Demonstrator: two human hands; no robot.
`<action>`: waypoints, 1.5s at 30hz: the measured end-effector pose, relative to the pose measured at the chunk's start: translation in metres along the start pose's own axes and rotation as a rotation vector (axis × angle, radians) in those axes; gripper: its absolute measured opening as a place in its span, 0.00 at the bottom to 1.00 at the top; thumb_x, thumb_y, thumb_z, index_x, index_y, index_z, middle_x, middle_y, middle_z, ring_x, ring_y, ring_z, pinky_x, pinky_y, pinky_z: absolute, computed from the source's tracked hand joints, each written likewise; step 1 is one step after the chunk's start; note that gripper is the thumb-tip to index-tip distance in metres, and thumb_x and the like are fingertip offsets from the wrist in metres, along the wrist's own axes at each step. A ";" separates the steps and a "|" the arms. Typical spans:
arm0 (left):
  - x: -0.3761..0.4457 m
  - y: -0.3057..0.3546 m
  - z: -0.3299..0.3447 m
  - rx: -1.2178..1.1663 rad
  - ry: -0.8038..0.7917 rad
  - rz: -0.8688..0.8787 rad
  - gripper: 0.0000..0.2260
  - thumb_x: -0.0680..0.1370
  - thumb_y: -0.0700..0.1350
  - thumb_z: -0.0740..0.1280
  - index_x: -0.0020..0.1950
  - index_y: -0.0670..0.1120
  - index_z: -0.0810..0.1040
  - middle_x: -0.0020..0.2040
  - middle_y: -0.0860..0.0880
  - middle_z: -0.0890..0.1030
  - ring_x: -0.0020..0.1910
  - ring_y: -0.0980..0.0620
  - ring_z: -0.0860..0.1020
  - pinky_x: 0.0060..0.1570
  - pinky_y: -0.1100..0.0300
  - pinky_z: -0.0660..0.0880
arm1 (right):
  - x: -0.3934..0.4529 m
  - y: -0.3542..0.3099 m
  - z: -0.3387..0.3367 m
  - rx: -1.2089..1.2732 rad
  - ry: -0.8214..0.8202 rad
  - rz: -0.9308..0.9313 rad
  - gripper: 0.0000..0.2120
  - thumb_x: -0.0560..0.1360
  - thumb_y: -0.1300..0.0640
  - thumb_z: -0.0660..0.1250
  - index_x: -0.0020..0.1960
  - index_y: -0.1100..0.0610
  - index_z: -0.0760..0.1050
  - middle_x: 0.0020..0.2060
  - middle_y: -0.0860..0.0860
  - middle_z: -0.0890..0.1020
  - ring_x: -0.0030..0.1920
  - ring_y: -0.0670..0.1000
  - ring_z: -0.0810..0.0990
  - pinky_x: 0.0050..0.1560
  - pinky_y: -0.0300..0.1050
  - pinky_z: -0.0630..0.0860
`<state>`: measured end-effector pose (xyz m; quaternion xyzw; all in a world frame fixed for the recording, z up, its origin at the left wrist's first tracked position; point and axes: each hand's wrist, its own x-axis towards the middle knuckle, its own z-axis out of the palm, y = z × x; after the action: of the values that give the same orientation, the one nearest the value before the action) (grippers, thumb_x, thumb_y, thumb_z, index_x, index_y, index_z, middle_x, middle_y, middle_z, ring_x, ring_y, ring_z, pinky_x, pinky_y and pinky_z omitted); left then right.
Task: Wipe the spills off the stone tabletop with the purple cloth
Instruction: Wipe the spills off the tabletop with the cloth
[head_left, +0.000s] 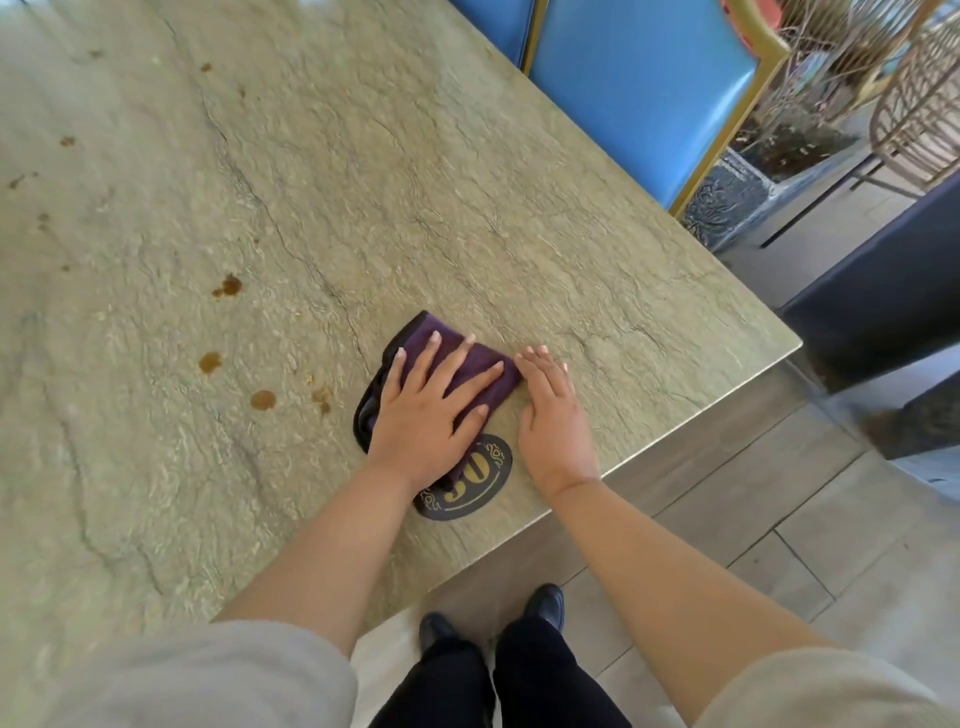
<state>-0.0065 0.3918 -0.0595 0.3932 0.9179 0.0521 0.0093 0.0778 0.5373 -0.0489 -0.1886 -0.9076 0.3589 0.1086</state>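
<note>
The purple cloth (457, 364) lies folded on the counter (467, 182), near its near-right corner, with my left hand (431, 415) pressed flat on top of it. The brown spills (227, 287) sit well apart to the left and run toward the far left, so I judge the wiping has not yet reached them.

Risks, as I judge them: a flat push leftward could smear the drops across the rough stone rather than lift them, since the veined surface looks likely to hold liquid in its grooves. The cloth also overlaps the dark oval number plaque (465, 486) at the near edge; dragging could shift it or knock it off if it is loose. The cloth may bunch under the palm if the fold slips.

Pose: left hand palm down, fingers (470, 358) spread apart and extended over the cloth, clamping nothing. Right hand (553, 415) rests palm down on bare stone just beside the cloth's right edge, fingers together, holding nothing. Both forearms reach forward over the counter's near edge.
</note>
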 end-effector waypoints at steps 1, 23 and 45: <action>-0.008 -0.001 0.001 -0.010 0.015 0.040 0.21 0.81 0.57 0.53 0.74 0.64 0.61 0.78 0.55 0.59 0.78 0.47 0.55 0.73 0.41 0.52 | 0.000 0.001 0.000 0.001 -0.003 0.005 0.23 0.78 0.67 0.54 0.72 0.59 0.66 0.73 0.52 0.65 0.76 0.48 0.55 0.76 0.47 0.51; -0.118 -0.089 -0.009 -0.026 -0.027 0.343 0.23 0.80 0.56 0.53 0.76 0.60 0.59 0.78 0.53 0.58 0.78 0.48 0.53 0.74 0.40 0.50 | -0.100 -0.090 0.078 -0.023 0.243 0.413 0.29 0.77 0.72 0.52 0.76 0.57 0.58 0.77 0.47 0.54 0.76 0.44 0.44 0.76 0.44 0.42; -0.197 -0.174 -0.021 0.053 -0.042 0.175 0.24 0.78 0.61 0.51 0.75 0.65 0.57 0.79 0.54 0.56 0.78 0.46 0.54 0.72 0.34 0.47 | -0.187 -0.172 0.158 -0.196 0.120 0.230 0.24 0.80 0.65 0.52 0.76 0.59 0.56 0.77 0.54 0.52 0.77 0.52 0.44 0.72 0.40 0.33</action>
<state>0.0031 0.1278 -0.0611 0.4732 0.8806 0.0203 0.0135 0.1496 0.2469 -0.0552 -0.3219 -0.9026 0.2669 0.1021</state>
